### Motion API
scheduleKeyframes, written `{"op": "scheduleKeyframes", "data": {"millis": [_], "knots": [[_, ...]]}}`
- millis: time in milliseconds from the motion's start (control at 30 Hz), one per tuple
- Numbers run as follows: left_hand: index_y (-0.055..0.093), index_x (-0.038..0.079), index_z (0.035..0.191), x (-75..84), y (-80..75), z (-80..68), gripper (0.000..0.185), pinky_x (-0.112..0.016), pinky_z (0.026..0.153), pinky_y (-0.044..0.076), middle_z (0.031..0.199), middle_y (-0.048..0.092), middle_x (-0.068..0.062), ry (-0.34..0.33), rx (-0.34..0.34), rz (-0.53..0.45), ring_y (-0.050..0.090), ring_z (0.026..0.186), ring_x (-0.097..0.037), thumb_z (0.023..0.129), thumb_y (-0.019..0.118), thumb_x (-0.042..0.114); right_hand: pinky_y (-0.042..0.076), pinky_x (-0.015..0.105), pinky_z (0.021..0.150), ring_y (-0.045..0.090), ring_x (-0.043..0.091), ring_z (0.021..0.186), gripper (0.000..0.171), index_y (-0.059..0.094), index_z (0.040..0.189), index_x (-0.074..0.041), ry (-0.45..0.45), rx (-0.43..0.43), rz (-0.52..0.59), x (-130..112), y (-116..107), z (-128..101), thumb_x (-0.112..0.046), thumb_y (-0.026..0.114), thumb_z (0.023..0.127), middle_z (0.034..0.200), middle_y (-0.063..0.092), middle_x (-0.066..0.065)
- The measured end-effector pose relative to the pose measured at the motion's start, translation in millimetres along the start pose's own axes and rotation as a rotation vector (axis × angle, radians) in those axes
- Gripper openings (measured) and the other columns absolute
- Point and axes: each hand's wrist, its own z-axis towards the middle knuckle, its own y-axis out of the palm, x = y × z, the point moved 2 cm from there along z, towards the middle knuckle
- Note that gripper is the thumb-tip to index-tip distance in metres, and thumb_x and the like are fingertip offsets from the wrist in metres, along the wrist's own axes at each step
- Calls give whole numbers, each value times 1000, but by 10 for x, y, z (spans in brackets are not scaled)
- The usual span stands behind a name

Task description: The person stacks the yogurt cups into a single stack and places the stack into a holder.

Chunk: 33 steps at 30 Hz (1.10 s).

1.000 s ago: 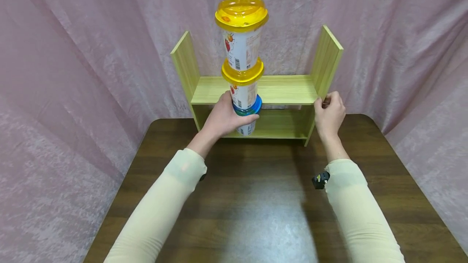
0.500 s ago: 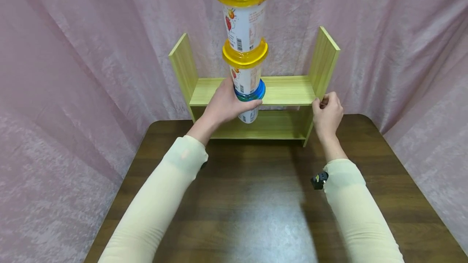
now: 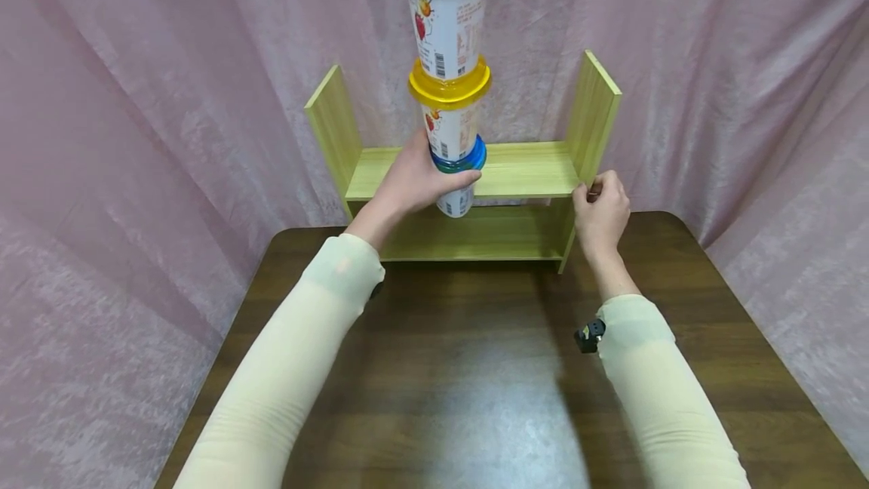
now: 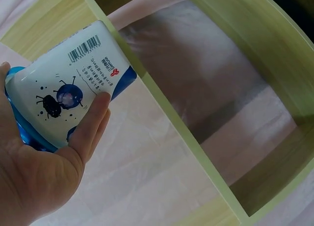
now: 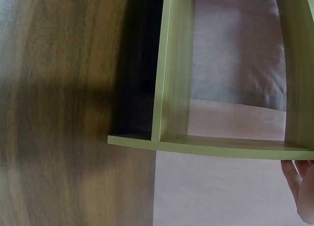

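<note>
Three white printed cups stand end to end in an upright stack. My left hand (image 3: 414, 176) grips the lowest cup (image 3: 455, 204), which has a blue lid (image 3: 480, 153). Above it are the middle cup (image 3: 451, 127) and the top cup (image 3: 448, 32), both with yellow lids; the topmost lid is cut off by the frame. In the left wrist view, fingers and thumb lie around the blueberry-printed cup (image 4: 64, 88). My right hand (image 3: 600, 210), fingers curled, holds the right side of the pale wooden shelf (image 3: 529, 168) at upper-board height.
The shelf has two upright side panels (image 3: 594, 115) and a lower board (image 3: 502, 236). It stands at the back of a dark brown wooden table (image 3: 475, 368). Pink curtains (image 3: 204, 96) hang behind and at both sides.
My left hand has lifted the cup stack, so its base has risen from by the lower board to in front of the upper one. My right hand stays at the shelf's side.
</note>
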Motion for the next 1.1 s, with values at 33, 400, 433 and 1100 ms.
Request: {"op": "scheduleKeyframes", "data": {"millis": [33,400,433,1100], "knots": [[37,26,136,-13,-5,8,83,-33,90,46,123,53,8,-9,0,6,55,107,-8,69,81,50,46,43,78,63,30,79,14,59,90,-1,-1,0,-1,0,3,-3,-14,61,86,89,64,15],[32,28,139,-21,-48,50,86,-39,95,44,129,50,6,-56,-23,-49,52,112,-12,71,82,43,45,43,76,61,31,77,12,58,88,0,-19,2,0,1,28,-57,-11,61,85,85,62,15],[31,28,139,-3,-55,48,86,-39,95,44,129,50,6,-63,-30,-51,52,113,-12,71,82,42,45,43,75,61,32,77,12,58,88,0,-18,4,2,-2,26,-62,-11,61,85,84,62,15],[29,29,141,-167,-48,259,94,-41,96,43,132,48,6,-181,-35,-54,51,115,-14,66,82,51,46,42,76,61,28,78,11,58,87,-2,-12,4,20,-30,-3,-95,-13,62,85,85,63,12]]}}
